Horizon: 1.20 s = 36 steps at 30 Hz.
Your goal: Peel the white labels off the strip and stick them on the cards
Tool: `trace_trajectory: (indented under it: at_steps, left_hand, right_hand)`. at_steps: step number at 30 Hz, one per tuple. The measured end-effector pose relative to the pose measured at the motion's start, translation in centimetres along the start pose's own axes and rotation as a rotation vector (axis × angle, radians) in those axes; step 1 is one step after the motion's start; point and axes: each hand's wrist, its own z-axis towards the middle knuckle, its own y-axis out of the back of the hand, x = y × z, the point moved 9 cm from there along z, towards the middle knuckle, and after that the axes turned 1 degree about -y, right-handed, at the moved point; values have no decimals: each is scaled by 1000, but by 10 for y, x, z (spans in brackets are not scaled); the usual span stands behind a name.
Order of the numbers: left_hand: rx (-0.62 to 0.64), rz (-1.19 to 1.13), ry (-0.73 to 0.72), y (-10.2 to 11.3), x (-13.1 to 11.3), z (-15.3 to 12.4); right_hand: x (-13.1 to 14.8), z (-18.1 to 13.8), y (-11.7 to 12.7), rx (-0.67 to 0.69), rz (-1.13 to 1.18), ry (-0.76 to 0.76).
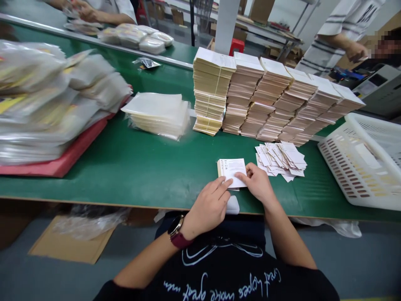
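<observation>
A small stack of white printed cards (231, 168) lies on the green table near its front edge. My left hand (209, 207), with a watch on the wrist, rests its fingertips on the stack's near left corner. My right hand (258, 182) pinches the stack's near right edge. Just to the right lies a loose fanned pile of white leaflets (281, 159). A small white object (232, 205) sits at the table's edge beneath my left hand.
Tall leaning stacks of cards (269, 96) stand behind. A pile of clear bags (159, 113) lies to the left, bagged goods on a red board (46, 100) at far left, a white basket (360, 163) at right. Other people work at the back.
</observation>
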Motion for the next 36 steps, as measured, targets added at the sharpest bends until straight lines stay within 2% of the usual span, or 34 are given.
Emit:
trace_trajectory:
  at_steps: [4,7,12,14,17,18,20,22,24,26,29,31,33,36]
  left_hand:
    - [26,19,-28,-2,-3,1]
    - [31,22,-34,-3,-4,2]
    - [47,11,-27,-5,-2,3]
    - [52,10,-21,-5,-1,4]
    - [41,6,-22,-4,0,4]
    - [31,-1,-24,-3,0,4]
    - [-2,-31,-24,0,1,3]
    - [-56,-85,-7,5,4,1]
    - [-118,-149,17,11,8,0]
    - [-172,-206,29,15,10,0]
    - [-213,-245,23,19,8,2]
    - [-245,-204,39,23,7,2]
    - [-286,-120,27,31,3,2]
    - [-282,-19,-100,35,-12,1]
  right_hand:
    - [-5,3,-1,7,228,22]
    - [-8,3,0,-10,191,8]
    - [0,-3,16,-198,114,55]
    - [0,-9,27,-285,196,79]
    - [-20,-24,45,-378,361,37]
    - [-28,-29,47,-359,342,19]
    - [-39,-42,52,-338,116,3]
    - [-38,-62,60,-427,-218,31]
    - [-24,-85,60,-527,-368,139]
    - [-3,-101,42,-455,-242,313]
    - [27,-114,15,-267,129,526]
    - [34,-115,10,-244,325,535]
    - [32,-109,8,-231,444,468]
    - [30,-101,2,-151,478,406]
